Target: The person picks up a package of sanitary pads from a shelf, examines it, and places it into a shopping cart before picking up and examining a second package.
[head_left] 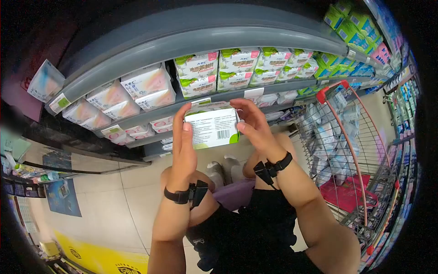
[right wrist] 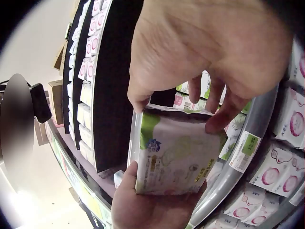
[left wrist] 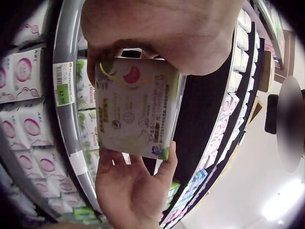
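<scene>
A white and green pack of sanitary pads [head_left: 212,128] is held between both hands in front of the shelf. Its printed side, with a barcode near one corner, faces up toward the head camera. The left hand [head_left: 184,150] grips the left end, thumb along the near edge. At the opposite end, the right hand [head_left: 256,130] holds it with thumb and curved fingers. From the left wrist, the pack's other face [left wrist: 133,107] shows a red round mark and lines of print. In the right wrist view, fingers bend over the pack's edge [right wrist: 176,152].
Shelves hold rows of similar white and green packs [head_left: 237,68] and white and pink packs [head_left: 146,84]. A wire shopping cart [head_left: 360,169] with several packs and a red bag [head_left: 344,194] stands at the right. A yellow floor sign [head_left: 100,255] lies lower left.
</scene>
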